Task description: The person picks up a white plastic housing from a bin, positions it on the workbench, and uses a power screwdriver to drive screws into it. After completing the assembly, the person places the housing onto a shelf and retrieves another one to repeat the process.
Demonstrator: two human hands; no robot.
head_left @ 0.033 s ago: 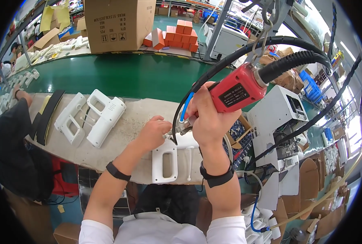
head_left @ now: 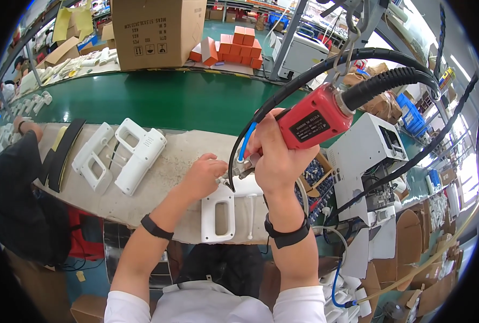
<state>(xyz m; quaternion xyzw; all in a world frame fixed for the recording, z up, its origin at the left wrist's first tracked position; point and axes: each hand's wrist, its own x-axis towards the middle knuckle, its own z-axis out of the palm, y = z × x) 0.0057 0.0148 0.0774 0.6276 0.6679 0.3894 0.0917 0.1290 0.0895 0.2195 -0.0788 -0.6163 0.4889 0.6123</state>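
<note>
My right hand point(head_left: 280, 156) is wrapped round a red electric screwdriver point(head_left: 314, 119), which hangs tilted from a metal hook, its metal nose pointing down and left. A blue air tube point(head_left: 246, 141) and a thin black hose run to that nose. Beside the tip, my left hand point(head_left: 202, 175) has its fingers curled together; what they pinch is hidden. Under both hands lies a white plastic housing with a looped handle point(head_left: 218, 218), its upper part partly covered. Next to the loop is a thin white rod point(head_left: 251, 217).
To the left lie two more white handled housings point(head_left: 141, 156) point(head_left: 92, 159) and dark strips point(head_left: 66, 153). A green belt point(head_left: 142, 99) runs behind the cardboard-covered bench. A box of small dark parts point(head_left: 316, 177) and a white machine point(head_left: 369, 142) stand right. Another person's arm point(head_left: 30, 128) is far left.
</note>
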